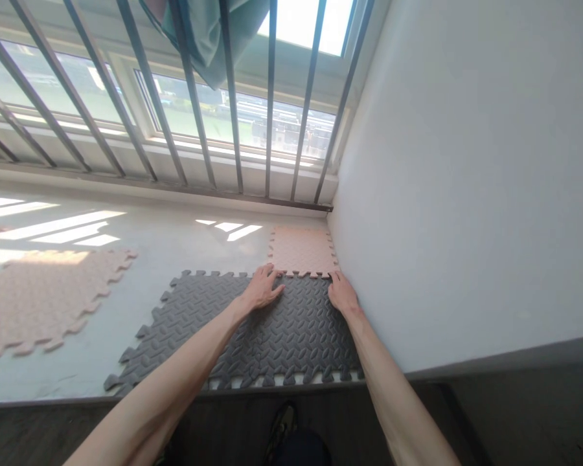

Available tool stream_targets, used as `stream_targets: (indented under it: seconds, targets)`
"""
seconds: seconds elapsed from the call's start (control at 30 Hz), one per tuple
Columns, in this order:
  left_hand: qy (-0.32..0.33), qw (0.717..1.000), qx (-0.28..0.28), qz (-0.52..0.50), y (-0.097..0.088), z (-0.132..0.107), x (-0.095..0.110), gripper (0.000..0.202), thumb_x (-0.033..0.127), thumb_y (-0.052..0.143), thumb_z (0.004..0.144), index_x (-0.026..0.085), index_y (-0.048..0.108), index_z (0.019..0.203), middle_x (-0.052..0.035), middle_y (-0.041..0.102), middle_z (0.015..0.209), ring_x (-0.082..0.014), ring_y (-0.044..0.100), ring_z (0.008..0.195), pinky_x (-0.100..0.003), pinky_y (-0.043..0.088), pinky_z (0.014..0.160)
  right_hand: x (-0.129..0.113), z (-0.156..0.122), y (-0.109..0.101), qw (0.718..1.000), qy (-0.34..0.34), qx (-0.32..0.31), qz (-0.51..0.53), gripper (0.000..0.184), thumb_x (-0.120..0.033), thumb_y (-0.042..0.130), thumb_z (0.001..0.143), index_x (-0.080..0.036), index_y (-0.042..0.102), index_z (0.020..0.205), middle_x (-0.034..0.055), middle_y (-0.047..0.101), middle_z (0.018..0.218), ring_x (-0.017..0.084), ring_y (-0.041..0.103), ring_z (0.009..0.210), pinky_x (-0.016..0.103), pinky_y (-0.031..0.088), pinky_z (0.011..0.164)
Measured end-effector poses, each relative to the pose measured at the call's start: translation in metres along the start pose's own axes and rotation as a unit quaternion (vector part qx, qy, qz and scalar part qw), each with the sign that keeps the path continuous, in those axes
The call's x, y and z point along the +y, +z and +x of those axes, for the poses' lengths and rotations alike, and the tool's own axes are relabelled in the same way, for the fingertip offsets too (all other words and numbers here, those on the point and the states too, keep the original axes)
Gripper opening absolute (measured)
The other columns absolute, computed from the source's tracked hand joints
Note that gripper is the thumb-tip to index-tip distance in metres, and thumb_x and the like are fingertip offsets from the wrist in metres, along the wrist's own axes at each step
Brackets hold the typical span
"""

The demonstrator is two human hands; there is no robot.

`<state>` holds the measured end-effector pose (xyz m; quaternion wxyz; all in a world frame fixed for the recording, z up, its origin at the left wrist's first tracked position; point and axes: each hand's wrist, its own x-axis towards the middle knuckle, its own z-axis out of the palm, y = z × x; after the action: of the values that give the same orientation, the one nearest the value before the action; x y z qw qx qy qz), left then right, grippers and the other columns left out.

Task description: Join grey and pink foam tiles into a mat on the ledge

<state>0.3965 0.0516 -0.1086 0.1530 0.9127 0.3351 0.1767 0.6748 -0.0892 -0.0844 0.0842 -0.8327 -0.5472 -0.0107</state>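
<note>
Two dark grey foam puzzle mats (208, 323) lie side by side on a pale raised ledge. A pink foam mat (304, 249) sits behind the right-hand grey one, in the corner by the wall. My left hand (262, 288) lies flat with fingers spread on the seam between grey and pink, at the pink mat's front left corner. My right hand (342, 292) presses down on the same seam at the front right corner, next to the wall, fingers bent downward. Neither hand holds anything.
Another pink foam mat (39, 298) lies loose at the left of the ledge. Slanted metal window bars (194, 97) rise behind the ledge, with green cloth (201, 39) hanging above. A white wall (466, 181) closes the right side. Dark floor and a shoe (282, 427) show below.
</note>
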Motion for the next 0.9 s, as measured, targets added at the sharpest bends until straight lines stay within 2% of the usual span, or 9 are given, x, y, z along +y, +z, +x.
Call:
stream_targets:
  seconds: [0.1, 0.2, 0.37, 0.43, 0.57, 0.67, 0.73, 0.83, 0.9]
  targets:
    - [0.008, 1.0, 0.002, 0.01, 0.0, -0.006, 0.001, 0.054, 0.048, 0.061, 0.1, 0.022, 0.063, 0.146, -0.0174, 0.049, 0.16, -0.0347, 0.041, 0.153, -0.051, 0.032, 0.13, -0.001, -0.003, -0.001, 1.0, -0.003, -0.009, -0.009, 0.055, -0.013, 0.045, 0.097, -0.011, 0.061, 0.15, 0.0183, 0.056, 0.16, 0.028, 0.061, 0.134, 0.034, 0.044, 0.115]
    - [0.009, 1.0, -0.011, 0.023, 0.001, -0.011, 0.003, 0.062, 0.05, 0.062, 0.099, 0.023, 0.056, 0.155, -0.0167, 0.044, 0.167, -0.0347, 0.034, 0.16, -0.051, 0.027, 0.133, -0.005, -0.008, 0.001, 1.0, -0.001, -0.014, -0.021, 0.055, -0.013, 0.045, 0.097, -0.008, 0.06, 0.149, 0.0214, 0.055, 0.16, 0.029, 0.062, 0.133, 0.037, 0.046, 0.112]
    - [-0.014, 0.998, -0.043, 0.05, 0.001, -0.011, 0.008, 0.073, 0.06, 0.058, 0.101, 0.025, 0.048, 0.164, -0.0168, 0.036, 0.175, -0.039, 0.025, 0.165, -0.055, 0.024, 0.132, -0.017, -0.012, 0.0, 0.999, 0.004, -0.014, -0.04, 0.06, -0.014, 0.047, 0.095, 0.001, 0.054, 0.153, 0.027, 0.051, 0.163, 0.034, 0.05, 0.149, 0.042, 0.042, 0.119]
    - [-0.021, 0.997, -0.047, 0.059, 0.001, -0.012, 0.01, 0.076, 0.062, 0.056, 0.101, 0.024, 0.046, 0.166, -0.0173, 0.033, 0.177, -0.0404, 0.023, 0.166, -0.057, 0.021, 0.133, -0.023, -0.014, 0.0, 0.999, -0.01, -0.004, -0.04, 0.062, -0.015, 0.044, 0.097, 0.0, 0.05, 0.157, 0.0246, 0.049, 0.167, 0.033, 0.044, 0.155, 0.043, 0.036, 0.123]
    - [-0.012, 0.997, -0.034, 0.066, 0.006, -0.019, 0.012, 0.082, 0.065, 0.053, 0.102, 0.024, 0.038, 0.171, -0.0159, 0.028, 0.18, -0.0375, 0.016, 0.169, -0.058, 0.015, 0.134, -0.036, -0.018, 0.002, 0.994, -0.11, -0.011, -0.008, 0.063, -0.021, 0.038, 0.103, -0.012, 0.043, 0.165, 0.0117, 0.042, 0.174, 0.026, 0.037, 0.161, 0.043, 0.028, 0.13]
    - [-0.004, 0.998, -0.024, 0.062, 0.013, -0.025, 0.017, 0.081, 0.06, 0.049, 0.104, 0.02, 0.031, 0.173, -0.0147, 0.025, 0.181, -0.032, 0.015, 0.17, -0.055, 0.011, 0.136, -0.048, -0.014, 0.003, 0.993, -0.117, -0.033, 0.011, 0.057, -0.025, 0.038, 0.104, -0.011, 0.054, 0.158, 0.0146, 0.053, 0.167, 0.027, 0.046, 0.156, 0.045, 0.029, 0.129]
    - [-0.018, 0.998, -0.016, 0.058, 0.018, -0.028, 0.022, 0.081, 0.057, 0.048, 0.105, 0.018, 0.03, 0.174, -0.0146, 0.026, 0.181, -0.0313, 0.018, 0.169, -0.054, 0.01, 0.136, -0.057, -0.009, 0.003, 0.992, -0.117, -0.032, 0.018, 0.057, -0.028, 0.036, 0.106, -0.011, 0.055, 0.157, 0.0162, 0.057, 0.163, 0.027, 0.048, 0.154, 0.044, 0.028, 0.13]
    - [-0.03, 0.998, -0.001, 0.051, 0.022, -0.031, 0.027, 0.082, 0.056, 0.049, 0.104, 0.018, 0.03, 0.174, -0.0143, 0.03, 0.179, -0.0321, 0.021, 0.168, -0.054, 0.011, 0.136, -0.074, -0.007, 0.009, 0.987, -0.153, -0.044, 0.037, 0.063, -0.035, 0.035, 0.108, -0.011, 0.044, 0.165, 0.0136, 0.045, 0.172, 0.024, 0.037, 0.162, 0.041, 0.025, 0.132]
    - [-0.025, 0.998, 0.011, 0.051, 0.023, -0.032, 0.028, 0.083, 0.056, 0.049, 0.104, 0.018, 0.029, 0.174, -0.0139, 0.03, 0.179, -0.0313, 0.022, 0.168, -0.054, 0.011, 0.137, -0.087, -0.01, 0.015, 0.986, -0.154, -0.05, 0.05, 0.065, -0.037, 0.035, 0.108, -0.01, 0.041, 0.167, 0.013, 0.039, 0.176, 0.023, 0.032, 0.165, 0.042, 0.023, 0.134]
